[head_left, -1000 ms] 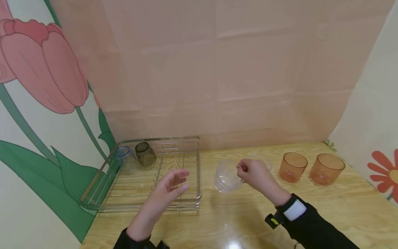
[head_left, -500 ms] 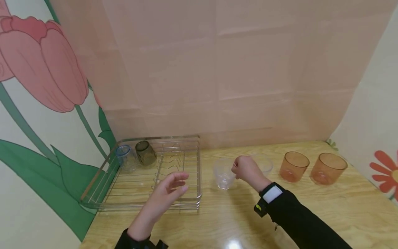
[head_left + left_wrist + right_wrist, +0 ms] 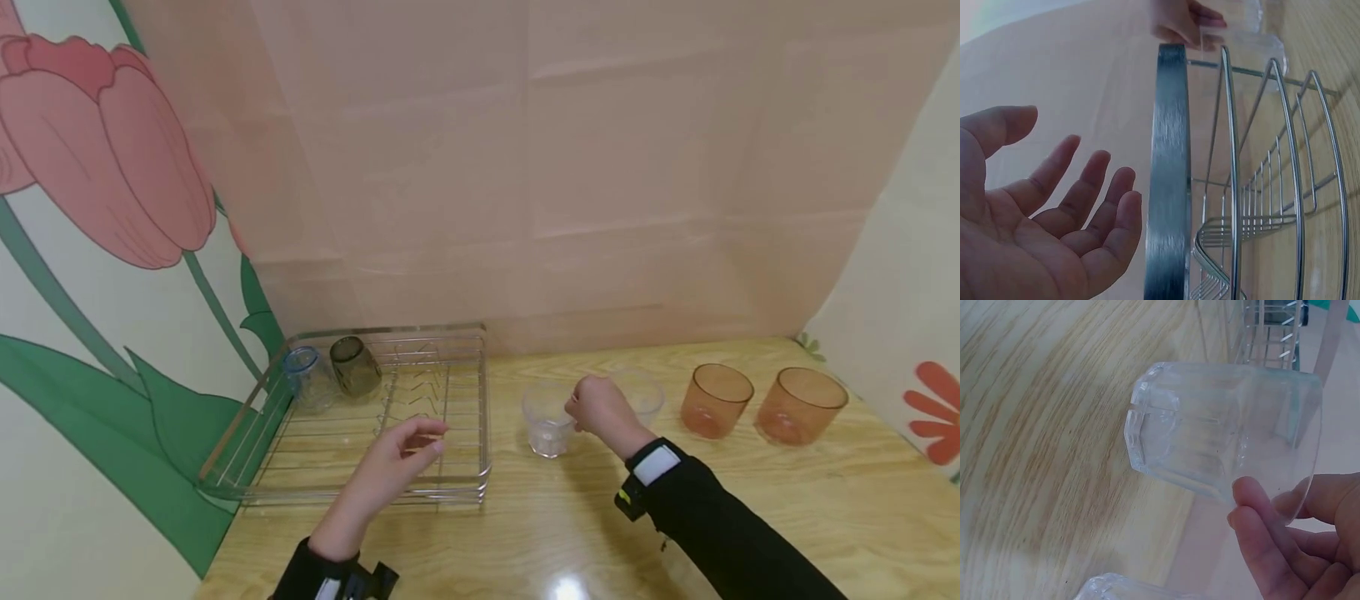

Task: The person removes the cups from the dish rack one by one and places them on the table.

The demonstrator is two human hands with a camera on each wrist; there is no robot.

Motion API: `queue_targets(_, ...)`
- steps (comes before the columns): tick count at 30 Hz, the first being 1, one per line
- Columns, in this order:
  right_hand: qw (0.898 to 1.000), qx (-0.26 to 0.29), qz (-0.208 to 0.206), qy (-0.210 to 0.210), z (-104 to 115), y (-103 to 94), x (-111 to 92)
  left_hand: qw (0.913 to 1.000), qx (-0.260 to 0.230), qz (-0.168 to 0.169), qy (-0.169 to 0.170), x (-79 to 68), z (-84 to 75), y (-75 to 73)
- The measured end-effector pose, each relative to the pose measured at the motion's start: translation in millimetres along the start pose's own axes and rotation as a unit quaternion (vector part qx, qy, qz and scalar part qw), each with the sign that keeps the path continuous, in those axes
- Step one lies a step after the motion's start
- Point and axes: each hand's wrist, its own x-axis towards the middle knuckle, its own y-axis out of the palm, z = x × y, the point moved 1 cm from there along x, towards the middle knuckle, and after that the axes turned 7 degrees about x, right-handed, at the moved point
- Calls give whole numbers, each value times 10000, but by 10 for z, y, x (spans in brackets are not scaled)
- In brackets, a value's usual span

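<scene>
Grasping a clear glass (image 3: 1197, 431) with the right hand (image 3: 600, 406), pinched at the rim between thumb and fingertips, mouth up. Held out near the middle of the table (image 3: 480, 550), just past the right edge of the wire rack (image 3: 1169, 156) (hard to tell from these angles whether resting on the wood or lifted a little above). Hovering over the front right corner of the rack with the left hand (image 3: 1060, 231), unclasped and relaxed, with fingers spread and lightly bent, apart from the metal rim.

Partly hides, behind the right hand, a second clear glass (image 3: 647, 394) toward the back edge of the table. Farther along, toward the back right corner, shows an orange glass (image 3: 716, 402) and, just beside, another orange glass (image 3: 801, 407), with mouths up.

Carries, in the back left corner of the rack, a blue-rimmed glass (image 3: 309, 381) and a dark glass (image 3: 357, 368), side by side (touching or barely apart, cannot tell). Backed by a pink sheet (image 3: 525, 167) along the back edge of the table, with a large painted tulip (image 3: 112, 158) off the left edge and a red-orange flower (image 3: 941, 408) off the right.
</scene>
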Motion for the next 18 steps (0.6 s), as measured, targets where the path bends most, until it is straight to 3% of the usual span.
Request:
queue_targets(3,9999,135,93,11,1,-17,-14,9997,210,-70,-70,40,44,-48)
queue_targets(6,9996,103,56,-247,-14,-67,-80,9952,826,-525,-90,171,114,-169)
queue_targets(10,9938,-369,-508,-915,-80,-179,-269,9748,1640,-1472,-356,532,234,-511)
queue_targets(12,9888,-487,-831,-1143,-131,-258,-402,9657,1825,-1754,-586,729,290,-702)
queue_targets(15,9850,-395,-1043,-1313,-199,-396,-620,9586,1912,-1878,-961,969,388,-924)
queue_targets(18,9846,-210,-1049,-1384,-243,-536,-827,9564,1900,-1743,-1373,1091,480,-1065)
